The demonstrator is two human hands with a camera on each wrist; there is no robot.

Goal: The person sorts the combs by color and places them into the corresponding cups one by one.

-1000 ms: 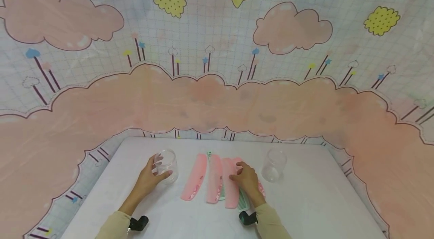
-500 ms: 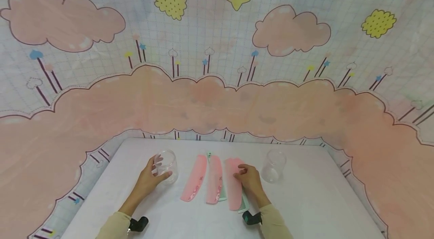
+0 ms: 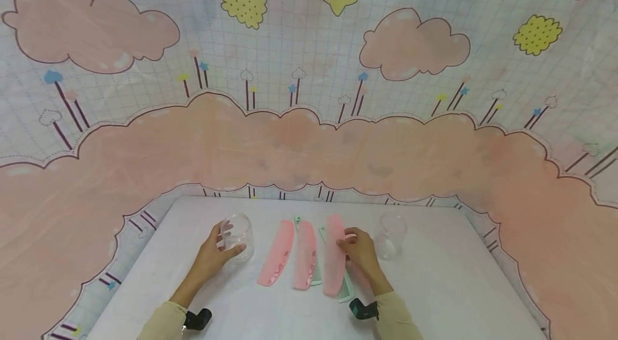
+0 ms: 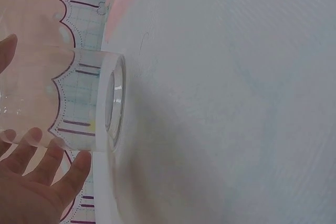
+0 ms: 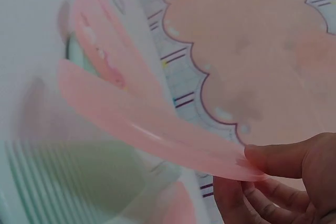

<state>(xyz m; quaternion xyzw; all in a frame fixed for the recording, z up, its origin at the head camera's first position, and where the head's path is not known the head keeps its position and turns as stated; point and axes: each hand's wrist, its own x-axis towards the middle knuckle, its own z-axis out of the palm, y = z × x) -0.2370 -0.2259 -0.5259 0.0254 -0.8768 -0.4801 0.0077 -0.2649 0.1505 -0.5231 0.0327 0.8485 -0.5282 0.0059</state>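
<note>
My left hand [image 3: 214,251] grips a clear cup [image 3: 241,249], fingers and thumb on either side of its wall. The left wrist view shows the cup's round base [image 4: 119,100] right at the white tabletop. Between thumb and fingertips, my right hand [image 3: 363,255] pinches a pink comb [image 3: 333,267] near one end. In the right wrist view this comb is tilted above a green comb [image 5: 58,182]. To its left in the head view lie two pink combs [image 3: 278,257] [image 3: 304,259], with a second green comb [image 3: 316,276] partly beneath the nearer one. Another pink comb [image 3: 357,275] is mostly hidden by my right wrist.
A second clear cup [image 3: 391,241] stands just right of my right hand. The white table [image 3: 449,275] ends at a patterned cloth backdrop [image 3: 309,152] behind the cups and combs. Dark wrist cameras [image 3: 198,318] are strapped at both sleeves.
My right hand has shifted right and raised the pink comb, turning it and uncovering more of the green comb beneath. My left hand keeps its hold on the cup in the same spot.
</note>
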